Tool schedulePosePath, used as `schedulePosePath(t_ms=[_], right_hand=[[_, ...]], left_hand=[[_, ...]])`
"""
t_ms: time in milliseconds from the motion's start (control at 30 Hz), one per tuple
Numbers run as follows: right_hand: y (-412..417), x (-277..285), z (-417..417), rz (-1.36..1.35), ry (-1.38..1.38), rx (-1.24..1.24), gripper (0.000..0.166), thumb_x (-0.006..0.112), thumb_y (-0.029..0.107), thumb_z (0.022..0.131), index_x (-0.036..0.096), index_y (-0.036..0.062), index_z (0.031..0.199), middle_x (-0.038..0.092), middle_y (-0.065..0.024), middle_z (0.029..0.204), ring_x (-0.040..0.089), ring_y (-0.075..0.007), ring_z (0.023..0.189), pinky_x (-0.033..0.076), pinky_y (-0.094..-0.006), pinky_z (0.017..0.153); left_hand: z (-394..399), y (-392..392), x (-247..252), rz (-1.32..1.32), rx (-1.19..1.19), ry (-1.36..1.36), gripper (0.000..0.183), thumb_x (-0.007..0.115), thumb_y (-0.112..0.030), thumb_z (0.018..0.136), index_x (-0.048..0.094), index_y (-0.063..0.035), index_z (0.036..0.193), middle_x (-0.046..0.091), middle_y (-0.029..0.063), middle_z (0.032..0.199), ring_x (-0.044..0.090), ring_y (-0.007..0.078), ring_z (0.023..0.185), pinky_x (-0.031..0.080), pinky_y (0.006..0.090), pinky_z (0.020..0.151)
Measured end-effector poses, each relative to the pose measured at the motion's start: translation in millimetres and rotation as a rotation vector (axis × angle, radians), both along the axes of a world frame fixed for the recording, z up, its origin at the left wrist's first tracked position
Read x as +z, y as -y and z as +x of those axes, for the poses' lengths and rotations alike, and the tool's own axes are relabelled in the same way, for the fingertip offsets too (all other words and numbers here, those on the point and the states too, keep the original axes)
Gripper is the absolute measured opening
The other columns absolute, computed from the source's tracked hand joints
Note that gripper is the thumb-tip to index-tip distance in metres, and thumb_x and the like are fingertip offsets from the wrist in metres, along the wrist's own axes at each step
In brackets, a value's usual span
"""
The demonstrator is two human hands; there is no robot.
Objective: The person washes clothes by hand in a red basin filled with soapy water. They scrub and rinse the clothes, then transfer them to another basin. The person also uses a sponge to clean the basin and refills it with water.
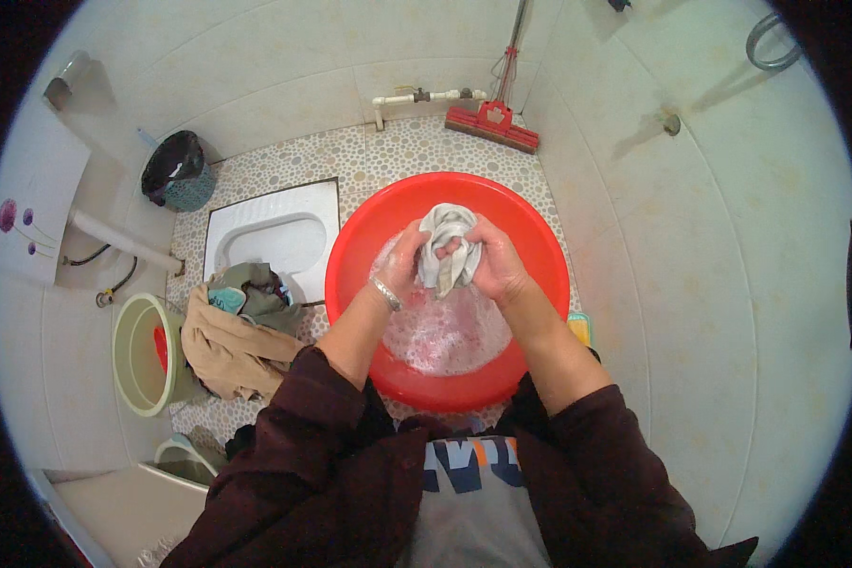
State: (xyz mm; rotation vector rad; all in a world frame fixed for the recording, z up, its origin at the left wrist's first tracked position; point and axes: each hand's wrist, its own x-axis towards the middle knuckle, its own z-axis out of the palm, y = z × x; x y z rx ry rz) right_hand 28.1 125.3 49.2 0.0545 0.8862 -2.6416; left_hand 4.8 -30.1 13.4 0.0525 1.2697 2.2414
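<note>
Both my hands hold a bunched, pale grey-white cloth item above the soapy water in a large red plastic basin. My left hand, with a silver bracelet at its wrist, grips the cloth's left side. On the other side my right hand grips it, and some fingertips show through a fold in the middle. Foam and bubbles cover much of the water. Whether anything lies under the foam, I cannot tell.
A pile of clothes lies left of the basin, beside a pale green bucket. Behind it is a white squat toilet. A lined waste bin stands at the back left, a red sponge mop at the back wall.
</note>
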Motion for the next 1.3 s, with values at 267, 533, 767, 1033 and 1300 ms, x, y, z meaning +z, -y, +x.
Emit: schedulePosePath(t_ms=[267, 533, 767, 1033, 1300], right_hand=[[21, -21, 27, 0.186, 0.224, -0.39, 0.028, 0.045, 0.024, 0.085, 0.052, 0.0013, 0.098, 0.054, -0.0083, 0.089, 0.053, -0.0227, 0.088, 0.045, -0.0368, 0.078], [-39, 8, 16, 1.29, -0.682, -0.092, 0.051, 0.061, 0.02, 0.079, 0.044, 0.0054, 0.125, 0.043, -0.0156, 0.123, 0.046, -0.0272, 0.11, 0.037, -0.0373, 0.094], [-38, -11, 15, 1.566, -1.208, -0.25, 0.065, 0.067, 0.003, 0.064, 0.047, 0.0158, 0.125, 0.041, -0.0145, 0.128, 0.044, -0.0317, 0.114, 0.039, -0.0391, 0.094], [-41, -32, 17, 1.754, -1.048, 0.028, 0.017, 0.059, 0.011, 0.07, 0.061, 0.0123, 0.087, 0.061, -0.0115, 0.084, 0.061, -0.0294, 0.081, 0.049, -0.0383, 0.067], [-34, -58, 32, 1.71, -0.71, 0.209, 0.02, 0.06, 0.024, 0.073, 0.061, 0.0085, 0.086, 0.063, -0.0174, 0.082, 0.061, -0.0339, 0.081, 0.048, -0.0431, 0.068]], left_hand=[[44, -23, 3, -0.218, -0.083, -0.173, 0.069, 0.054, -0.035, 0.087, 0.015, -0.0151, 0.141, 0.033, 0.0072, 0.136, 0.036, 0.0187, 0.122, 0.033, 0.0331, 0.1], [19, -7, 16, -0.146, -0.25, 0.091, 0.021, 0.061, -0.017, 0.081, 0.051, -0.0065, 0.096, 0.049, -0.0009, 0.07, 0.045, 0.0076, 0.053, 0.032, 0.02, 0.039], [14, -8, 20, -0.048, -0.506, 0.289, 0.019, 0.059, -0.023, 0.084, 0.051, -0.0082, 0.093, 0.049, -0.0006, 0.069, 0.037, 0.0047, 0.043, 0.022, 0.0163, 0.032], [24, -13, -8, -0.52, -0.554, -0.145, 0.03, 0.066, -0.021, 0.076, 0.054, -0.0078, 0.099, 0.056, 0.0026, 0.077, 0.053, 0.0133, 0.061, 0.045, 0.0265, 0.052], [21, -13, -47, -1.097, -0.385, -0.948, 0.024, 0.061, -0.018, 0.074, 0.055, -0.005, 0.093, 0.061, 0.0192, 0.086, 0.059, 0.0349, 0.082, 0.047, 0.0413, 0.068]])
